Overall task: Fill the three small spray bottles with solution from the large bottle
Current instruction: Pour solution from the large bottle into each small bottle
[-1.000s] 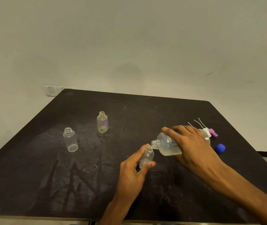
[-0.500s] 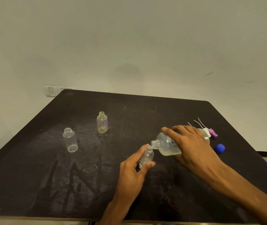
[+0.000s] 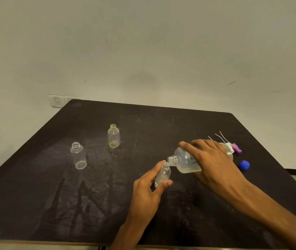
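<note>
- Head view: the right hand (image 3: 214, 165) has its fingers clamped around the body of the large bottle (image 3: 187, 162), tipped nearly level with its open neck at the mouth of a small spray bottle (image 3: 162, 175).
- The left hand (image 3: 148, 190) pinches that small bottle between thumb and fingers, tilted slightly toward the pour, low over the dark bench (image 3: 71, 204). A little liquid seems to sit at its base.
- Two more open bottles stand upright well to the left: a clear small bottle (image 3: 78, 156) and a yellowish small bottle (image 3: 114, 136); both look close to empty.
- Behind the right hand lie the spray pump heads (image 3: 233, 147) with thin dip tubes, and a blue cap (image 3: 244, 165) nearby.
- Handling judgement: the small bottle looks light and thin-walled, easy to tip or squeeze, so a hold around its lower body suits it. The large one is likely heavier with sloshing liquid, best gripped mid-body. The narrow mouth makes spilling a risk.
</note>
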